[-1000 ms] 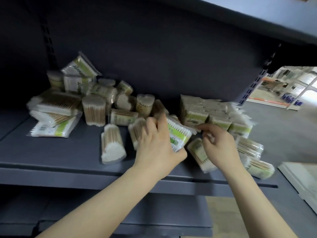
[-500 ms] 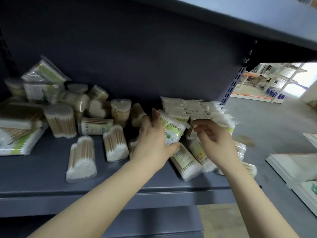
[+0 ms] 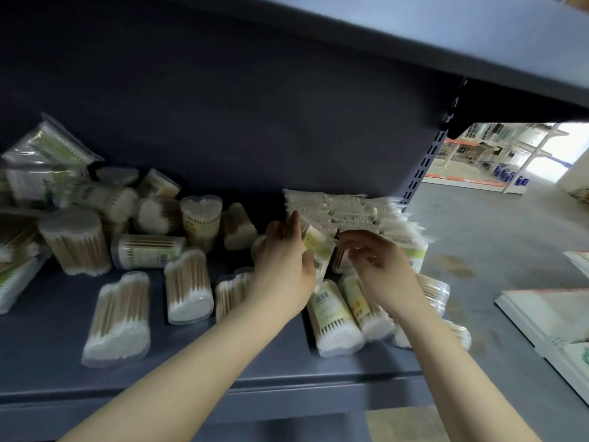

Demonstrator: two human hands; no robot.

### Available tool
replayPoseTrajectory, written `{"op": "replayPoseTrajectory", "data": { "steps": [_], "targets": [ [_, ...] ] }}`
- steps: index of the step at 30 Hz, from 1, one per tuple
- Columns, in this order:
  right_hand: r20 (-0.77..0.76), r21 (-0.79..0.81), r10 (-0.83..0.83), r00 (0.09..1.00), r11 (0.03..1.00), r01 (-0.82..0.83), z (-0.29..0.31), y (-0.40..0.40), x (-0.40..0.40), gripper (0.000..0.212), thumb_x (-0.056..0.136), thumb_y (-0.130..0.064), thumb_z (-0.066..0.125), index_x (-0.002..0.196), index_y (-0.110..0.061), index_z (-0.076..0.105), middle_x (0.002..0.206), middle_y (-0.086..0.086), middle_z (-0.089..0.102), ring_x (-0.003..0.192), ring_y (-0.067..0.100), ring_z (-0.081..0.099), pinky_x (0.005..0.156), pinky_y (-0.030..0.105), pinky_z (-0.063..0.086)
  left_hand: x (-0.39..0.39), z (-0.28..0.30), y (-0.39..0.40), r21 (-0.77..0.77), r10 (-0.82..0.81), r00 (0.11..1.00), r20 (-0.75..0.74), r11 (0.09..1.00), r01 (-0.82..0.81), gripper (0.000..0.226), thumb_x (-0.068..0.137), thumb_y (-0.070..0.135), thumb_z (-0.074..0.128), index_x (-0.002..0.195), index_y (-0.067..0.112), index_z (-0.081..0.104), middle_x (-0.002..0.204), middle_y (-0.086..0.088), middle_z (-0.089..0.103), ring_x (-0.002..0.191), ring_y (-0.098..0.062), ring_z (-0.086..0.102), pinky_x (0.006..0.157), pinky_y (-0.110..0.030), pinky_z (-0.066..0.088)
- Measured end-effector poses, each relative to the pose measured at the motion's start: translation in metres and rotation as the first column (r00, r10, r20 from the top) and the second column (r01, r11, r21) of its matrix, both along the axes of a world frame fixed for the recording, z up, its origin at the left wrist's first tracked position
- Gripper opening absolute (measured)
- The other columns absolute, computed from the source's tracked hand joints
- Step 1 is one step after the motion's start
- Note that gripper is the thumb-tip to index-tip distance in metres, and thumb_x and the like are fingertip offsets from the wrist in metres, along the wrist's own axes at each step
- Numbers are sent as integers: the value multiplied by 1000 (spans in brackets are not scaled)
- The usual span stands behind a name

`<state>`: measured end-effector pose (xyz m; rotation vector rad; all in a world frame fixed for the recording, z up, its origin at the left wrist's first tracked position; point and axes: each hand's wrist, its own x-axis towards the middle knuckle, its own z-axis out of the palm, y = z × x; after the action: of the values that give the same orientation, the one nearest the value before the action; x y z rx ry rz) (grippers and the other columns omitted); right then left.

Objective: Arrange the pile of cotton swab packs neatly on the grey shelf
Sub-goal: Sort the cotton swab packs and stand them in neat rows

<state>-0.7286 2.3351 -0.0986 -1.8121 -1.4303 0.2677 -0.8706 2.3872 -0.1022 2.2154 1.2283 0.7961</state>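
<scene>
A: Left hand point(image 3: 282, 266) grips a flat pack point(image 3: 317, 250); right hand point(image 3: 377, 263) pinches its top edge, beside the row point(image 3: 344, 208).
B: Slide it in upright, edges flush.
A: And the rest?
B: Loose tubs point(image 3: 118, 317) lie across the grey shelf point(image 3: 255, 378); a warehouse floor point(image 3: 478, 224) shows beyond.

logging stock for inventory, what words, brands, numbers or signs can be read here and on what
No text can be read.
Barcode and small print on the lying tub by the left hand: too blurred.
Green and white label on the flat pack both hands hold: blurred.
Label on the lying tub at the left: too small.
Bags at far left: print unreadable.
</scene>
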Motion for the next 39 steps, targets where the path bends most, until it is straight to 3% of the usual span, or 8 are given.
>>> {"op": "replayPoseTrajectory", "data": {
  "steps": [9,14,19,24,30,33,39],
  "targets": [
    [-8,2,26,1000,1000,-26,-2,13,9,28,89,-8,49,108,-22,64,96,-13,64,82,3,60,65,2,42,13,-6,7,-2,75,994,78,997,-75,59,94,6,39,147,9,14,138,-17,32,122,-31,41,102,-43,34],
    [-22,52,49,999,998,-48,1,19,8,24,89,-11,52,106,-21,65,94,-11,65,83,6,62,71,12,47,13,-10,13,-54,110,982,155,993,-103,59,95,7,36,148,12,11,137,-19,41,119,-34,45,98,-43,39],
    [-118,141,80,990,988,-63,2,26,8,25,87,-3,54,104,-17,66,104,-6,67,90,8,65,80,18,50,13,-10,13,-139,140,958,249,984,-107,64,96,12,37,149,21,3,137,-14,46,110,-33,53,89,-35,44],
    [-97,187,78,992,981,-58,3,33,13,22,87,-5,56,101,-19,66,103,-4,67,83,6,65,76,16,51,13,-9,16,-162,151,937,316,981,-104,54,98,14,38,147,20,18,137,-5,48,116,-18,51,80,-14,34],
    [-86,186,94,992,979,-77,2,36,19,23,87,-3,55,101,-18,66,103,-3,67,85,9,65,76,16,51,13,-15,21,-153,152,913,379,983,-100,37,96,9,41,132,15,43,121,-3,56,107,-12,54,76,-9,35],
    [-79,182,99,992,980,-83,1,37,21,23,87,-3,55,102,-17,66,103,-2,67,85,8,65,76,15,51,15,-16,22,-117,140,921,364,988,-104,35,96,8,40,130,15,45,119,-1,55,100,-7,50,73,-7,32],
    [-86,177,104,991,980,-88,2,38,23,21,87,-6,56,102,-18,67,102,-3,68,85,9,65,76,20,52,15,-14,24,-82,125,936,329,991,-103,36,96,9,41,131,17,47,126,-3,55,113,-15,52,83,-11,35]
  ]
}}
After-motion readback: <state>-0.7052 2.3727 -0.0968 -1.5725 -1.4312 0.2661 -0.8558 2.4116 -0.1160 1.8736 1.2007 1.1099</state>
